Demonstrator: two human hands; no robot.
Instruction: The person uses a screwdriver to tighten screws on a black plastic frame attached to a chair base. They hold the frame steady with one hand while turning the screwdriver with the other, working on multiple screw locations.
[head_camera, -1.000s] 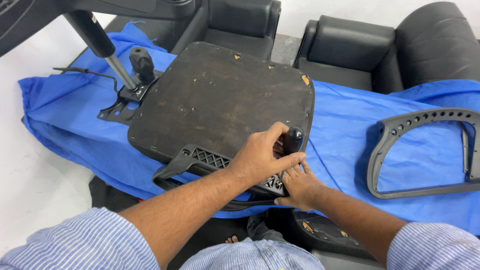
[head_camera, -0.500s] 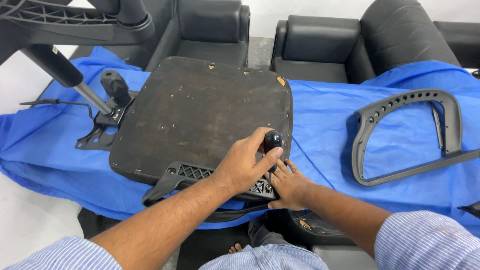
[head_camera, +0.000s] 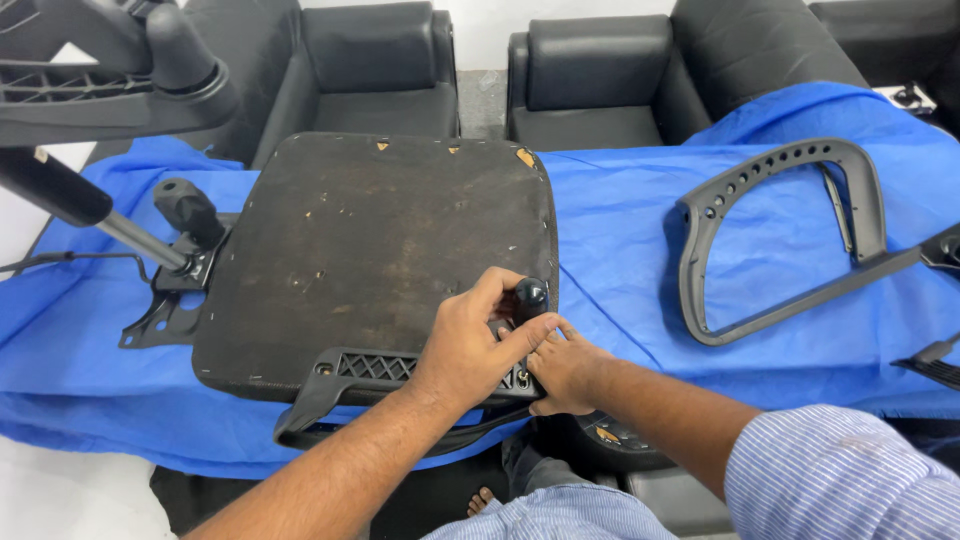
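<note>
Gripping the black knob (head_camera: 530, 296) at the near right corner of the upturned seat base (head_camera: 380, 250), the left hand (head_camera: 470, 345) curls its fingers around it from the near side. The knob stands upright on the armrest bracket (head_camera: 375, 375) along the seat base's near edge. The right hand (head_camera: 565, 365) rests just right of the knob, fingers pressed together against the bracket; the left hand is nearer.

Black leather armchairs (head_camera: 590, 80) line a white wall (head_camera: 490, 25) behind a blue-draped table (head_camera: 620, 230), floor pale.
</note>
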